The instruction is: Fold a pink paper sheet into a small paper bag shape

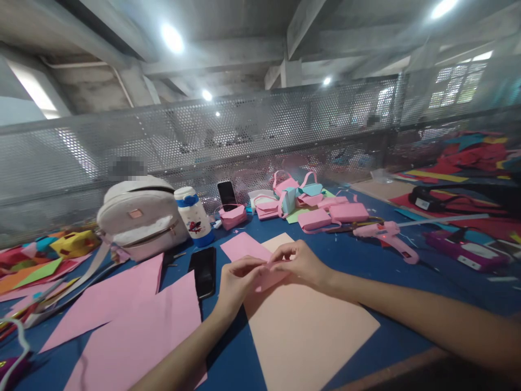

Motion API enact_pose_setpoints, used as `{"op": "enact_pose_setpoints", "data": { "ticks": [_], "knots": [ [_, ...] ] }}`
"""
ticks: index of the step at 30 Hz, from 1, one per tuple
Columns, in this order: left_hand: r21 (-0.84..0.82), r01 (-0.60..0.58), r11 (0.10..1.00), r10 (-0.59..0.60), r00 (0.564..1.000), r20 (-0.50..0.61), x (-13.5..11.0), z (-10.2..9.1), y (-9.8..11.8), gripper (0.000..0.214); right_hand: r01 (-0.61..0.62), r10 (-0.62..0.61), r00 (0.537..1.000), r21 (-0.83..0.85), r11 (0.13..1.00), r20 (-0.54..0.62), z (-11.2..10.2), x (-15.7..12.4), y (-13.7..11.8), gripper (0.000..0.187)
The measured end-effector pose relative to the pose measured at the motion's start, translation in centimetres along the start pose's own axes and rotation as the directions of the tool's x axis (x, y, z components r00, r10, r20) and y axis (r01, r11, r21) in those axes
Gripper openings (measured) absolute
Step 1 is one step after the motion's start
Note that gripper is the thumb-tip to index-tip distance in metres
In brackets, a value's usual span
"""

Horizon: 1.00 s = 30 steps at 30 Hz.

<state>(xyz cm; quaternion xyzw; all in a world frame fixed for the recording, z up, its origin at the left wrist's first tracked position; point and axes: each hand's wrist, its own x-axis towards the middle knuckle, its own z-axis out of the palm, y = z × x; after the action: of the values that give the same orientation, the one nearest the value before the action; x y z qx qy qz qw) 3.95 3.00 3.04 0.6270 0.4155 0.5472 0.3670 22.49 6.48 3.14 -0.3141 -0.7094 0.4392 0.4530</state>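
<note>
My left hand (240, 285) and my right hand (303, 264) meet over a peach sheet of paper (313, 326). Between them they pinch a small piece of pink paper (272, 279), fingertips of both hands close together at its upper edge. Part of that piece is covered by my fingers, so its folds are hard to make out. Just behind my hands, a flat pink sheet (240, 245) rests on the table. A black phone (205, 266) lies to the left of my left hand.
Larger pink sheets (154, 326) cover the left side. Behind stand a backpack (138, 217), a bottle (195, 217) and an upright phone (227, 194). Small paper bags (315, 218) sit at the back, with a pink glue gun (386, 239) and a purple device (468, 252) at right.
</note>
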Motion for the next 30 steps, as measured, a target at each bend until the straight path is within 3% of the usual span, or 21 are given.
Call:
{"op": "enact_pose_setpoints", "data": {
  "ticks": [15, 24, 30],
  "knots": [
    [0.073, 0.024, 0.997, -0.019, 0.998, -0.061, -0.1, 0.2, 0.3, 0.007, -0.008, 0.008, 1.0, 0.014, 1.0, -0.019, -0.3, 0.3, 0.1, 0.001],
    [0.043, 0.028, 0.999, -0.019, 0.983, -0.184, 0.8, -1.1, 0.6, 0.018, -0.049, 0.059, 0.993, 0.097, 0.994, -0.102, -2.4, 2.2, 1.1, 0.031],
    [0.024, 0.015, 1.0, -0.009, 0.969, -0.248, 1.4, -1.8, 0.5, 0.019, -0.05, 0.067, 0.983, 0.1, 0.994, -0.171, -3.4, 3.0, 2.0, 0.037]
  ]
}}
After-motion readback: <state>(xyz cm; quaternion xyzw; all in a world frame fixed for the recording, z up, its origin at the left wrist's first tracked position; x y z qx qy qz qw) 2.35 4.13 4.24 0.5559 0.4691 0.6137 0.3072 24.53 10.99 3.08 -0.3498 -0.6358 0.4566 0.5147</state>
